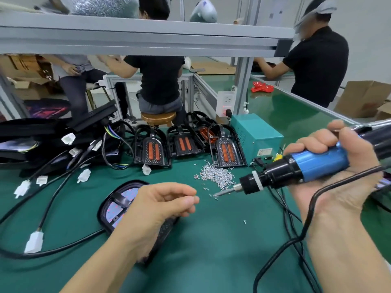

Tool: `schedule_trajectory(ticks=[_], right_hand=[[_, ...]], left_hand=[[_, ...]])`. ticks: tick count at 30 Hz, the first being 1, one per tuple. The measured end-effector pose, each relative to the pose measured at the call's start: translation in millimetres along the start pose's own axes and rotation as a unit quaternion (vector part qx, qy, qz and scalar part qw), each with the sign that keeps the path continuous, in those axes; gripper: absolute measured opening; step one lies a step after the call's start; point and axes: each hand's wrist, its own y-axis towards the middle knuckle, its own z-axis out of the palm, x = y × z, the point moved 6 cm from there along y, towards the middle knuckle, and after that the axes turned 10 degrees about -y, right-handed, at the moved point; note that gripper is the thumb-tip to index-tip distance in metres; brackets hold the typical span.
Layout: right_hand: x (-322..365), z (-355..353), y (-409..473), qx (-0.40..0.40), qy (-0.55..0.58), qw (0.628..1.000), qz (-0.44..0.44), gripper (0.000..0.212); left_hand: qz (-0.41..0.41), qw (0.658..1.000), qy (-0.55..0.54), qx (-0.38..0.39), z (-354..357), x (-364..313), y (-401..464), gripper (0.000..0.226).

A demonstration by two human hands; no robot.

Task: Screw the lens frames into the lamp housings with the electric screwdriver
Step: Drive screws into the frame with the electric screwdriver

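Note:
A black lamp housing [120, 199] with a speckled reflective lens lies flat on the green mat, partly hidden under my left forearm. My left hand [165, 204] hovers over its right side, thumb and forefinger pinched together on what looks like a small screw. My right hand [334, 187] grips the blue-and-black electric screwdriver [296, 168], held nearly level. Its bit points left toward my left fingertips, a short gap away. A pile of silver screws [215, 175] lies just behind the bit.
Three lamp housings with orange lenses [152, 149] [184, 142] [227, 152] stand in a row at the back. A teal power box [254, 134] sits right of them. Black cables with white connectors [33, 242] sprawl at left. The screwdriver cord [296, 240] trails at right. People work at benches beyond.

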Motion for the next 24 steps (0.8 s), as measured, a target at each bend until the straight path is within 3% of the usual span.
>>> schedule_trajectory(ticks=[9,24], right_hand=[[-44,55,-15,0.058,0.022,0.996,0.057,0.014],[-71,68,-20,0.076,-0.032,0.994,0.078,0.009]], left_hand=[[0.019,0.999,-0.035,-0.037,-31,-5,-31,0.017],[0.027,0.998,0.001,-0.048,-54,-7,-38,0.023]])
